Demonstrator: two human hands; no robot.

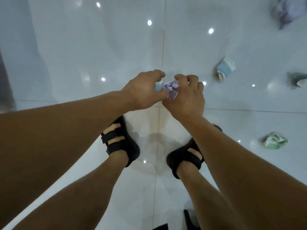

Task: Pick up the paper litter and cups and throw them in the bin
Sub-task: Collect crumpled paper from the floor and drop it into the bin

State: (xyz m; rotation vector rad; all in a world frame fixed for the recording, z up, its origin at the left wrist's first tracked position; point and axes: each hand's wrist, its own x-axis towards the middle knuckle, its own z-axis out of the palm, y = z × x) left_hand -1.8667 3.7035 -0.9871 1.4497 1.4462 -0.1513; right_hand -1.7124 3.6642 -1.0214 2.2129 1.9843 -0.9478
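Both bare arms reach forward and down over a glossy white tiled floor [66, 47]. The left hand [142, 90] and the right hand [186, 97] meet around a crumpled lilac paper wad [171, 88], which sits between them, above the floor and ahead of the feet. The left hand's fingers curl over the wad's left side with the thumb pressing its near edge. The right hand's fingers curl over its far and right side. So both hands are closed around the wad.

A pale blue paper scrap [158, 87] peeks out under the left hand's fingers, touching the wad. I cannot tell whether it is a separate piece.

More litter lies on the floor to the right, well apart from the hands:
- a crumpled blue-and-white paper [226, 68]
- a crumpled teal paper [297, 79] at the frame edge
- a crumpled green-and-white paper [275, 142], nearer the feet
- a blurred lilac paper bundle [285, 10] in the top corner

Below the hands, two feet in black strapped sandals [121, 140] stand on the tiles.
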